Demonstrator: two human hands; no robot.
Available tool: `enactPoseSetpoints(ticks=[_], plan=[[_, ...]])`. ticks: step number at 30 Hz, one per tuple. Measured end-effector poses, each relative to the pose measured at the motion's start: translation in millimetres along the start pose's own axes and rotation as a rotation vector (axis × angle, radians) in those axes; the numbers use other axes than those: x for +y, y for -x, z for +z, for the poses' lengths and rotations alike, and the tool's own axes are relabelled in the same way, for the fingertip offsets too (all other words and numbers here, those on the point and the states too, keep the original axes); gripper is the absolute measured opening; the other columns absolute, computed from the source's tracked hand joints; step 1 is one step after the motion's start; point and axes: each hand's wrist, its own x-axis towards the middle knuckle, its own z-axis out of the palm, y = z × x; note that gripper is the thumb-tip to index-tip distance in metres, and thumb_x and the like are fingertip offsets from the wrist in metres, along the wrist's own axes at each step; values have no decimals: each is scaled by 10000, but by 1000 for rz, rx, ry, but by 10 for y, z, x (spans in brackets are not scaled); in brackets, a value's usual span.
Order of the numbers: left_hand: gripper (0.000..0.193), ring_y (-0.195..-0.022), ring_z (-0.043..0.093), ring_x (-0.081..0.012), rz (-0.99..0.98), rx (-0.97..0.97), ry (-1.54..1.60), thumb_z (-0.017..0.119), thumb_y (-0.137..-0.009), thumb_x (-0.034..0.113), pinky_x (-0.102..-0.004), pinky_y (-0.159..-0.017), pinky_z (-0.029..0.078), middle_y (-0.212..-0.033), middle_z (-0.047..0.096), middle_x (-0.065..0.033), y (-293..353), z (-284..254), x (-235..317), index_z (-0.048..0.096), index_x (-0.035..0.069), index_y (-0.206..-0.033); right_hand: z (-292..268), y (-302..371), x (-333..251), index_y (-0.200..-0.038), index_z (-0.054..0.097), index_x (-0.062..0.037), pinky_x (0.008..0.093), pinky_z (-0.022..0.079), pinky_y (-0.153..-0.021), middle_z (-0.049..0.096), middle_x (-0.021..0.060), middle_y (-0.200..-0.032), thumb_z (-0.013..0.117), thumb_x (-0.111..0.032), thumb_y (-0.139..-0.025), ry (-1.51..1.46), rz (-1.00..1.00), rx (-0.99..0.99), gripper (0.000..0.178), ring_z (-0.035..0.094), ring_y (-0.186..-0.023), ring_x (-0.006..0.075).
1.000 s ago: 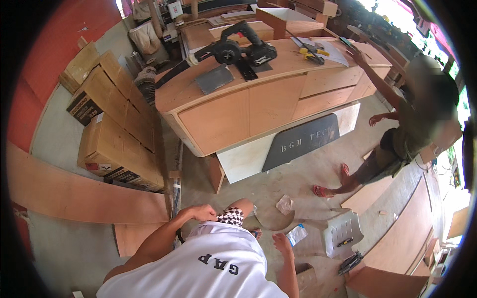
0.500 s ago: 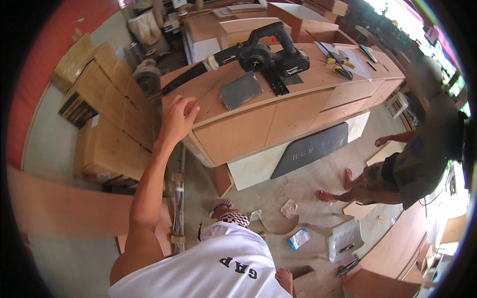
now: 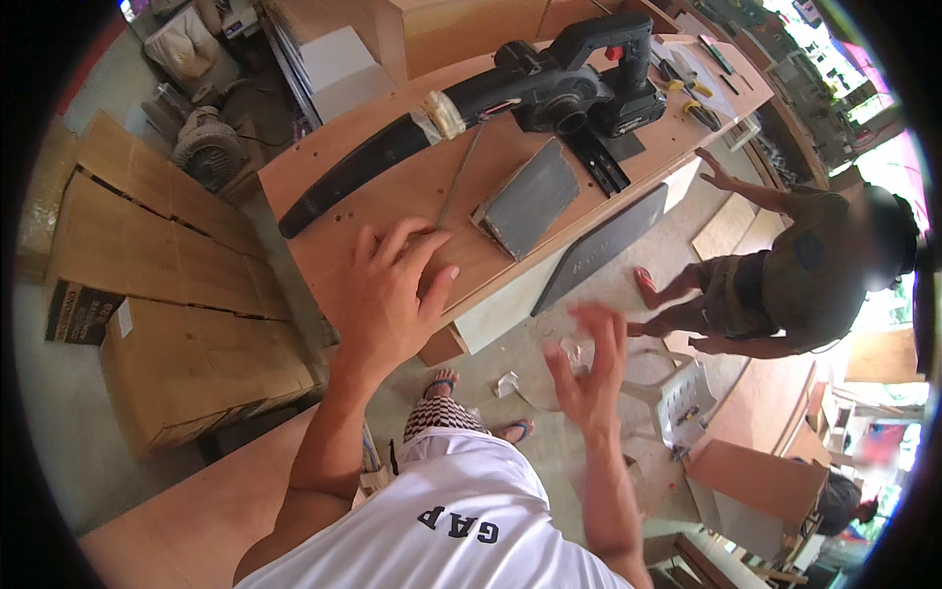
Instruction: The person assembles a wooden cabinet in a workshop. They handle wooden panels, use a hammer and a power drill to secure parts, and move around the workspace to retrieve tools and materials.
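Observation:
My left hand [image 3: 392,290] is over the near left end of a wooden cabinet's top [image 3: 304,157], fingers spread and bent; nothing shows in its grasp. Just past its fingertips lies a thin rod [image 3: 459,182]. A black cordless blower [image 3: 564,93] rests on the cabinet, its long nozzle [image 3: 358,172] pointing left, beyond my left hand. Right of that hand sits a dark grey slab [image 3: 530,201], with a black metal rail [image 3: 599,167] beside it. My right hand [image 3: 594,378] is raised in front of the cabinet, empty, with slightly blurred fingers apart.
Cardboard boxes [image 3: 206,363] stand at the left, near a motor-like machine [image 3: 211,147]. Yellow-handled pliers [image 3: 699,113] lie at the cabinet's far end. Another person [image 3: 785,265] stands at the right, near a white plastic chair [image 3: 682,402]. A wooden board [image 3: 206,501] is at lower left.
My view has moved closer to the cabinet. My left hand has shifted from its left edge further over the top. My right hand has come into view. The other person has raised an arm.

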Motion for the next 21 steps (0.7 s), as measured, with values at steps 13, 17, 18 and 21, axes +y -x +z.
enactPoseSetpoints(ticks=[13, 17, 18, 21], plan=[[371, -1030, 628, -397, -6, 130, 168, 734, -931, 188, -509, -904, 495, -1173, 692, -169, 20, -15, -126, 656, 24, -1254, 576, -1278, -528, -1453, 531, -141, 642, 382, -1105, 389, 361, -1499, 854, -588, -785, 492, -215, -86, 867, 421, -1329, 596], [350, -1085, 653, -367, -30, 155, 261, 697, -977, 163, -463, -961, 504, -1166, 701, -173, -4, 18, -141, 650, 24, -1294, 520, -1258, -640, -1388, 538, -119, 665, 392, -1074, 380, 383, -1490, 880, -505, -747, 477, -130, -90, 822, 404, -1315, 609], [343, -1088, 661, -356, -57, 145, 286, 692, -985, 164, -455, -968, 505, -1171, 702, -174, 1, 21, -143, 647, 18, -1292, 500, -1259, -686, -1376, 536, -115, 670, 392, -1071, 377, 388, -1488, 887, -498, -735, 453, -97, -83, 824, 397, -1319, 607], [335, -1105, 673, -327, -83, 118, 336, 675, -1013, 177, -431, -983, 505, -1200, 703, -179, 13, 99, -125, 636, 7, -1299, 496, -1250, -512, -1355, 508, -62, 679, 351, -1086, 460, 383, -1410, 907, -482, -691, 410, -150, -124, 881, 382, -1335, 602]])
